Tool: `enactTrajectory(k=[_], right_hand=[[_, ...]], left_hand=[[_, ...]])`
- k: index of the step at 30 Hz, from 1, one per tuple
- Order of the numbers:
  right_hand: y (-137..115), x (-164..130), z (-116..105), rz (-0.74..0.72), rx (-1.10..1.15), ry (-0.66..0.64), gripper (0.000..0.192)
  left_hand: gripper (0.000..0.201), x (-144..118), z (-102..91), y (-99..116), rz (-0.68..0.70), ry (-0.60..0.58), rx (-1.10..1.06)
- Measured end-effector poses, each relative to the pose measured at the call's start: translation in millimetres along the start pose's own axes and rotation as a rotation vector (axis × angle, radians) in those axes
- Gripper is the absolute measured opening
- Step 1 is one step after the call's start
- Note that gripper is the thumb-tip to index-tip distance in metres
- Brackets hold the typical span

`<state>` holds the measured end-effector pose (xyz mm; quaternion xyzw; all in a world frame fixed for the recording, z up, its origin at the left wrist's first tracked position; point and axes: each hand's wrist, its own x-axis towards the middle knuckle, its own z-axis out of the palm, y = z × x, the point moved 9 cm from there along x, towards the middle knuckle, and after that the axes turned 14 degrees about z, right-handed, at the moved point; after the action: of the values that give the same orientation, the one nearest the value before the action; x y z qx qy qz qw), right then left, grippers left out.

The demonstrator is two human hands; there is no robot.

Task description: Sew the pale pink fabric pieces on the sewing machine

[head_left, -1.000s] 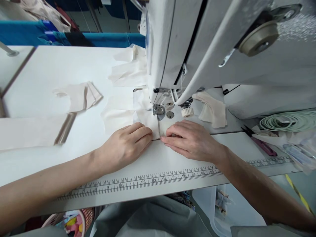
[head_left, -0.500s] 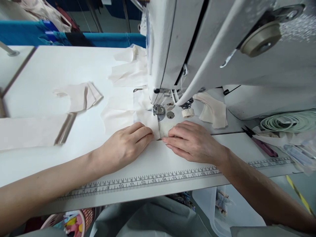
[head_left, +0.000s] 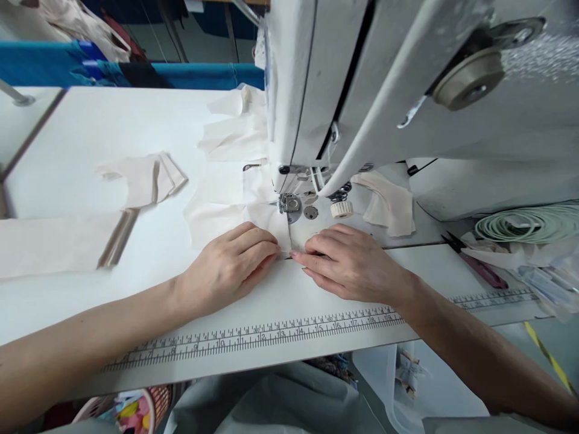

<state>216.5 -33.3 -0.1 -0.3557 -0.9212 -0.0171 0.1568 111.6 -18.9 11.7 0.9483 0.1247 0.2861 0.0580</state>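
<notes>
A pale cream fabric piece lies under the presser foot of the sewing machine. Its near right corner is between my hands. My left hand has its fingers pressed together on the near part of this fabric, covering some of it. From the right, my right hand reaches in with curled fingers, and its fingertips pinch the fabric's right edge at the near corner. The right palm and the underside of both hands are hidden.
On the left lie cut fabric strips and a curved stack. More curved pieces sit right of the needle. Thread snips and a green cord coil are at right. A printed ruler runs along the table's front edge.
My right fingertips have moved slightly left onto the fabric's edge, closing the small gap to it. My left hand has barely moved. The whole view has shifted a little.
</notes>
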Motion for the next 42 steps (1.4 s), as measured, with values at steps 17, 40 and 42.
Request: enactTrajectory(k=[17, 40, 42], right_hand=[[-3.5, 0.8, 2.1, -0.002, -0.049, -0.002, 0.024], [0.1, 0.1, 4.1, 0.050, 0.066, -0.035, 0.020], [0.6, 0.1, 4.0, 0.056, 0.070, -0.033, 0.021]], left_hand=[[0.012, 1.9, 5.3, 1.6, 0.032, -0.028, 0.064], [0.015, 5.5, 5.6, 13.8, 0.149, -0.058, 0.245], [0.014, 5.1, 6.5, 13.8, 0.154, -0.065, 0.252]])
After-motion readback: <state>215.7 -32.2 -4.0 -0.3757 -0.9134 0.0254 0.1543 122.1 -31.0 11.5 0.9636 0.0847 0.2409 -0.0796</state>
